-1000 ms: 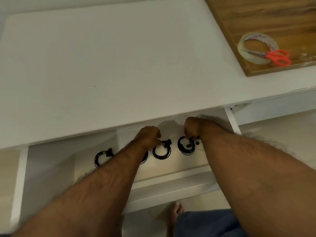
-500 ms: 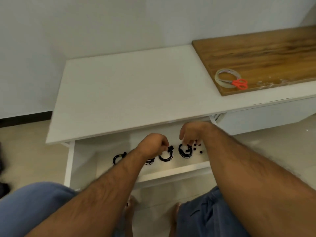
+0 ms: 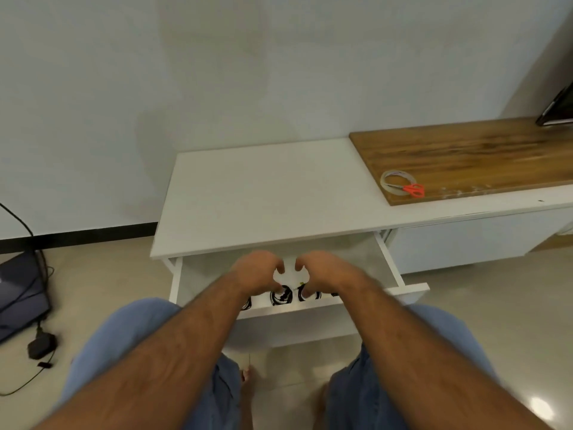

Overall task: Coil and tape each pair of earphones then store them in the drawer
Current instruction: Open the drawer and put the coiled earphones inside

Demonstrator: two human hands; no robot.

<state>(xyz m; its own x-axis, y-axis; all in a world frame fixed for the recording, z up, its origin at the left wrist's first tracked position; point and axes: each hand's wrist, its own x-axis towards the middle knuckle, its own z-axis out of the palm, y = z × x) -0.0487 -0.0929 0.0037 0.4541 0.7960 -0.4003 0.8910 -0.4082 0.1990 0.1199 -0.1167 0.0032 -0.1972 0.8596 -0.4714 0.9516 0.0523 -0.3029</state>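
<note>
Earphones (image 3: 280,297) coiled in black rings, lined up along the near edge inside the open white drawer (image 3: 391,268), partly hidden under both hands. Left hand (image 3: 257,273) above the row, fingers curled loosely, thumb tip close to one coil; grip on anything impossible to tell. Right hand (image 3: 325,274) mirrored beside it, fingers bent, thumb down near another coil; grip likewise unclear. Fingertips of the two nearly meeting over the drawer. White desk (image 3: 263,200) above the drawer, bare on the left. Wooden board (image 3: 480,150) on the right part, carrying a tape roll (image 3: 391,181) with red scissors (image 3: 414,190) lying across it. Blue shorts and bare feet below, cables on the floor at left.
</note>
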